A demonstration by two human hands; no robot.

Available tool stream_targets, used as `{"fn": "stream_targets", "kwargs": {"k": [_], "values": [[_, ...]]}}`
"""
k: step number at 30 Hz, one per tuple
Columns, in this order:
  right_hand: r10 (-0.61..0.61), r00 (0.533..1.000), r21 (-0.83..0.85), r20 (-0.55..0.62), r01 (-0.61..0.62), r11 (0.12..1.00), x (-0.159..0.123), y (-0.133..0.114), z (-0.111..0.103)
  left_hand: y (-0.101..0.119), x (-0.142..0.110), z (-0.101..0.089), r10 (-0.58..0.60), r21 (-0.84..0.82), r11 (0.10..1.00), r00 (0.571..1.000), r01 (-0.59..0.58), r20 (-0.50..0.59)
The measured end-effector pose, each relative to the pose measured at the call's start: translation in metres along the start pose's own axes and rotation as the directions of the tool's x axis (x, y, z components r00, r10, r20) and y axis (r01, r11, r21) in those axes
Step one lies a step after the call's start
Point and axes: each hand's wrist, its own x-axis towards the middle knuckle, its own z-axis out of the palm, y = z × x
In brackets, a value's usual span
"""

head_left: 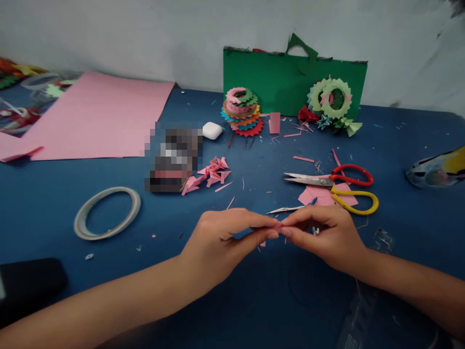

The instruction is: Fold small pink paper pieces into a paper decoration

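My left hand [225, 237] and my right hand [319, 232] meet fingertip to fingertip low over the blue table [254, 300]. Both pinch one tiny pink paper piece [279, 226], mostly hidden by the fingers. Just behind my right hand lie small pink paper squares [319, 196], red and yellow scissors [334, 186] and thin tweezers [286, 209]. A heap of folded pink paper bits [212, 173] lies further back left.
A tape ring [107, 212] lies to the left, a large pink sheet [98, 114] behind it. At the back stand a green card [276, 82], a stack of coloured paper rings [242, 111], a pale green paper wreath [330, 99] and a white eraser [212, 130].
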Motion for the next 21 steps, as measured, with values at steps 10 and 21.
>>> {"fn": "stream_targets", "kwargs": {"k": [10,21], "values": [[0.123,0.987,0.183,-0.102,-0.103,0.978,0.0002,0.0075,0.0064,-0.0018,-0.0033,0.0003,-0.079,-0.078,0.993,0.987,0.091,0.137],[0.136,0.986,0.308,0.095,-0.159,0.938,0.0010,0.0100,0.0023,-0.0089,-0.0038,0.0010,0.017,-0.085,0.996,0.986,-0.003,0.167]]}}
